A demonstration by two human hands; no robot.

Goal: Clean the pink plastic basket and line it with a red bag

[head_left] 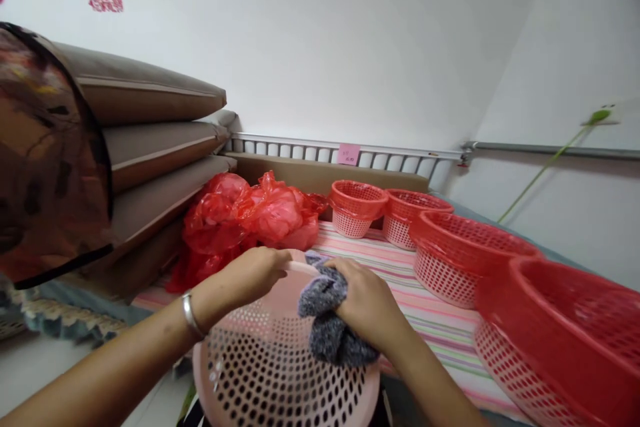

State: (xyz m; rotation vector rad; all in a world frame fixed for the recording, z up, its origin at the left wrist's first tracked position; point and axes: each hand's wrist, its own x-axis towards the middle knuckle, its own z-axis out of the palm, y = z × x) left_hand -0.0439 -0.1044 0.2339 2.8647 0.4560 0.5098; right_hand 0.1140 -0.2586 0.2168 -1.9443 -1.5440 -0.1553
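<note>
A pale pink perforated basket [280, 353] is tilted in front of me, its open inside facing me. My left hand [260, 273], with a silver bangle at the wrist, has its fingers closed over the far rim. Just right of it, my right hand [363, 293] is closed round a grey cloth [333, 320] with lilac edges, which is pressed against the same rim and hangs into the basket. Behind the basket lie crumpled red plastic bags [270, 210].
Several baskets lined with red bags [463, 250] stand in a row along the right of the striped sheet [350, 247]. Stacked cushions [160, 147] rise at the left, beside a dark-edged patterned item [47, 153]. A metal rail [300, 147] runs along the wall.
</note>
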